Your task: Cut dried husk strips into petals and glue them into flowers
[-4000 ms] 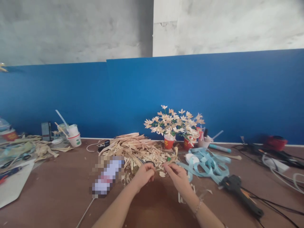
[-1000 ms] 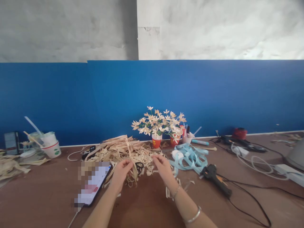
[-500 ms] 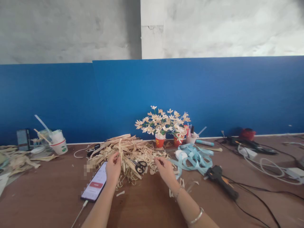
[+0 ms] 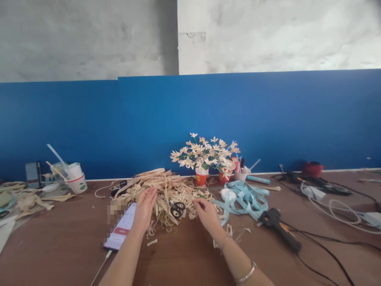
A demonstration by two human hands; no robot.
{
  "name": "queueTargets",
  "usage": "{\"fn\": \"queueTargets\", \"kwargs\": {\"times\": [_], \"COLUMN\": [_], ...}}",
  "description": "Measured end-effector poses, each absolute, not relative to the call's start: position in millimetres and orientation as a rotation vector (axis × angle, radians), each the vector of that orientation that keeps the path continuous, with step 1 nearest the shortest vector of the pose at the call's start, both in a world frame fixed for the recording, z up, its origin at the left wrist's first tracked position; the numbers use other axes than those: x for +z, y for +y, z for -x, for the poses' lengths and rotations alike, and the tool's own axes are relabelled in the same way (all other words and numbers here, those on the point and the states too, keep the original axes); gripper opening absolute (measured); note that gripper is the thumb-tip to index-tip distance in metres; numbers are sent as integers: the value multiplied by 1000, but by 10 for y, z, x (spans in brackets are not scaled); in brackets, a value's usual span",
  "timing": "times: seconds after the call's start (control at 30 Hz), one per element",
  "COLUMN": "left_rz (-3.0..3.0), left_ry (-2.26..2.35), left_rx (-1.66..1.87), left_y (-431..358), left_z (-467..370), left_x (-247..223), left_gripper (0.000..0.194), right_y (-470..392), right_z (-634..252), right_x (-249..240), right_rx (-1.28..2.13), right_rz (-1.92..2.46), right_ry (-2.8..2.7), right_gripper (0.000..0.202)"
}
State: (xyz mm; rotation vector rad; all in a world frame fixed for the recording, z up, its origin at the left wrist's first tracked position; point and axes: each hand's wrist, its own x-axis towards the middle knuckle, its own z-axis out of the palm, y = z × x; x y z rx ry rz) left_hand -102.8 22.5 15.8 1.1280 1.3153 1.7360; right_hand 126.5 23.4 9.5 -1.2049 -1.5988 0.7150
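My left hand [image 4: 145,208] is open, its fingers stretched out and held close together, over the near left side of a heap of pale dried husk strips [image 4: 160,182]. My right hand [image 4: 206,214] has thumb and fingertips brought together at the heap's right edge. Whatever is between those fingertips is too small to make out. Black-handled scissors [image 4: 177,209] lie on the strips between the hands. A lit phone [image 4: 120,232] with a white cable sits beside my left wrist, partly covered by the forearm.
Behind the heap, pale artificial flowers [image 4: 205,151] stand in red pots [image 4: 201,178]. Light blue ribbon [image 4: 247,200] and a black glue gun [image 4: 279,228] with trailing cords lie to the right. A paper cup [image 4: 76,184] stands left. A blue partition [image 4: 238,115] closes the back.
My left hand has gone from curled fingers to straightened ones and shifted slightly right. My right hand stays nearly in place, fingertips together. The view has moved slightly.
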Motion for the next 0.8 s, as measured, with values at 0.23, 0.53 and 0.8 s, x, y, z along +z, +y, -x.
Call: {"fn": "queueTargets", "kwargs": {"times": [0.23,0.53,0.8], "left_rz": [-1853,-1960,-1764], "left_ry": [2280,2356,2619], "left_rx": [940,716,738], "left_y": [133,89,15], "left_z": [1046,944,959], "left_x": [176,195,314], "left_gripper": [15,30,25], "right_y": [252,251,251], "right_z": [-1268,-1254,-1255], "right_x": [46,31,23], "right_rx": [721,722,724], "right_rz": [1195,1189,1207], "right_ry": [-1603,-1628,-1639], "right_gripper": [27,26,27]}}
